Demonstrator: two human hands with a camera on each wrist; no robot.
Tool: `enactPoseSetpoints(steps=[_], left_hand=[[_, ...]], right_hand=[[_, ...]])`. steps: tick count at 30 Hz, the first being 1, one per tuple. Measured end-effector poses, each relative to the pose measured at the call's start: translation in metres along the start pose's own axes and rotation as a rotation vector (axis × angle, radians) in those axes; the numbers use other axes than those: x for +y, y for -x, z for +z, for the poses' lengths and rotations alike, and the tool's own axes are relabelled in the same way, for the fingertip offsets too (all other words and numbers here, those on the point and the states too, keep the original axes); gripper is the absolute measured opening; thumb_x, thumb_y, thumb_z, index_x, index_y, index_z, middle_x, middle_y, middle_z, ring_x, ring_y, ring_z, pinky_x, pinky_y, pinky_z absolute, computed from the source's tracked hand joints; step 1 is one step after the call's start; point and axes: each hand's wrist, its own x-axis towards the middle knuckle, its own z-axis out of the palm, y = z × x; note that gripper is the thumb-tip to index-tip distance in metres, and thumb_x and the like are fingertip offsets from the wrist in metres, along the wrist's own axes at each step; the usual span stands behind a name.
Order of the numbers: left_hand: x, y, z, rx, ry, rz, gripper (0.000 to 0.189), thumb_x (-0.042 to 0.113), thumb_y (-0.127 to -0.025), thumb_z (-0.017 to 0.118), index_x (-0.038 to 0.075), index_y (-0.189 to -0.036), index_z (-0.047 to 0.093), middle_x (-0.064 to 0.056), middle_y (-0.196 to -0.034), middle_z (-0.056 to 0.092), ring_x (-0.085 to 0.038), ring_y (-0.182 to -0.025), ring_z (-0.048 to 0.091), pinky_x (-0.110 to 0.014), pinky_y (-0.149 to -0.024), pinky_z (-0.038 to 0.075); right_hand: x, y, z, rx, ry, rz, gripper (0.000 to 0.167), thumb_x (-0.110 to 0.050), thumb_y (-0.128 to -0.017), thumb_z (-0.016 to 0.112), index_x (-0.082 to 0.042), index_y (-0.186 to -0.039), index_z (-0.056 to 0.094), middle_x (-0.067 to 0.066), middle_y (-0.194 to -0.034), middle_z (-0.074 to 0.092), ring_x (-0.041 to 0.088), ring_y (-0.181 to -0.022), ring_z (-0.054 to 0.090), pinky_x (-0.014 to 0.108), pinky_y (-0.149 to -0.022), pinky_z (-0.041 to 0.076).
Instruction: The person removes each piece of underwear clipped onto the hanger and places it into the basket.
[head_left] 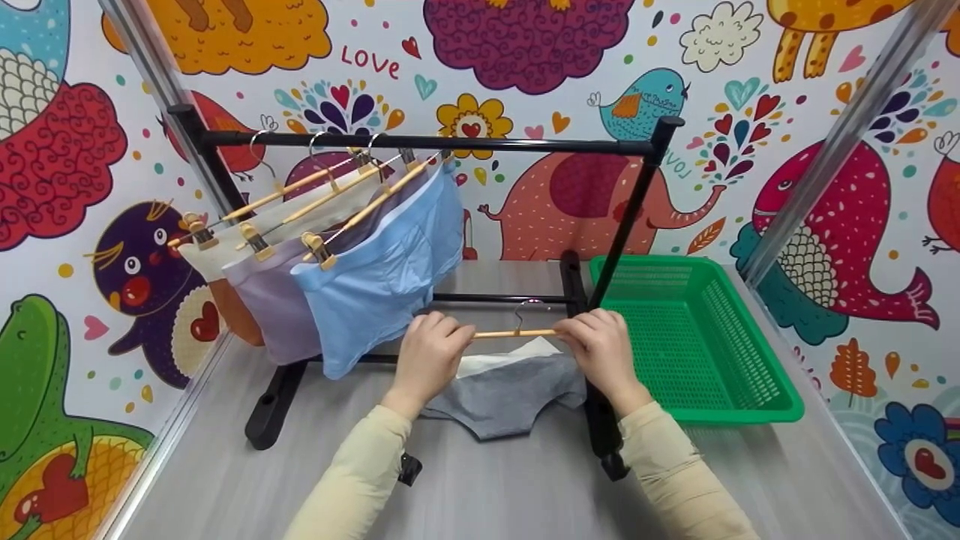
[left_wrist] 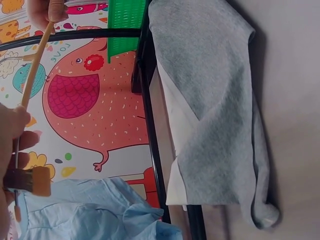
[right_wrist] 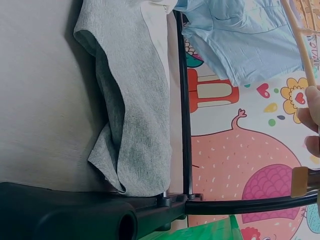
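Observation:
A wooden clip hanger (head_left: 517, 332) with a metal hook is held level between both hands. My left hand (head_left: 429, 356) grips its left end, and my right hand (head_left: 600, 349) grips the right end. Clips show at the hands: one clip (left_wrist: 32, 181) in the left wrist view, another clip (right_wrist: 300, 181) in the right wrist view. Below the hanger, grey underpants (head_left: 514, 397) with a white inside at the waist lie on the table, apart from both hands. Their waist edge points toward the rack.
A black rack (head_left: 510, 144) stands ahead. On its left hang several garments on clip hangers, the nearest being light blue underpants (head_left: 390, 262), with a mauve pair (head_left: 277, 315) behind. To the right sits a green plastic basket (head_left: 750, 352). Black rack feet (head_left: 270, 420) rest on the grey table.

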Motion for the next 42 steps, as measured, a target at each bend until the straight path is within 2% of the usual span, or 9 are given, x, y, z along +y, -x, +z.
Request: enactPoseSetpoints(steps=[14, 23, 30, 42], left_hand=[[0.002, 0.001, 0.002, 0.001, 0.016, -0.05, 0.01, 0.018, -0.087, 0.071, 0.009, -0.083, 0.07, -0.005, -0.074, 0.06, -0.026, -0.068, 0.053, -0.04, -0.06, 0.039], [0.0, 0.005, 0.002, 0.017, 0.006, -0.062, 0.008, 0.017, -0.085, 0.074, 0.01, -0.083, 0.071, -0.004, -0.074, 0.062, -0.026, -0.069, 0.053, -0.039, -0.061, 0.04], [-0.001, 0.006, 0.002, 0.021, -0.005, -0.081, 0.006, 0.017, -0.084, 0.074, 0.011, -0.084, 0.071, -0.004, -0.075, 0.062, -0.026, -0.07, 0.054, -0.039, -0.061, 0.041], [-0.008, 0.01, 0.003, 0.039, -0.02, -0.093, 0.007, 0.015, -0.08, 0.076, 0.011, -0.082, 0.07, -0.004, -0.074, 0.06, -0.027, -0.069, 0.053, -0.04, -0.061, 0.039]], right_hand=[[-0.001, 0.001, 0.0, -0.052, 0.02, 0.021, 0.01, -0.016, -0.085, 0.078, -0.02, -0.095, 0.077, -0.005, -0.087, 0.071, 0.021, -0.082, 0.059, 0.047, -0.084, 0.042], [-0.005, -0.001, -0.002, -0.079, 0.002, 0.02, 0.021, -0.016, -0.083, 0.082, -0.019, -0.103, 0.075, -0.004, -0.097, 0.072, 0.02, -0.09, 0.063, 0.052, -0.1, 0.038], [-0.009, -0.002, -0.004, -0.067, -0.039, -0.011, 0.034, -0.012, -0.08, 0.083, -0.015, -0.112, 0.074, -0.001, -0.106, 0.072, 0.02, -0.097, 0.065, 0.056, -0.101, 0.038], [-0.023, -0.001, -0.005, -0.069, -0.069, -0.06, 0.038, -0.012, -0.079, 0.084, -0.013, -0.115, 0.073, -0.001, -0.11, 0.071, 0.02, -0.105, 0.063, 0.053, -0.104, 0.036]])
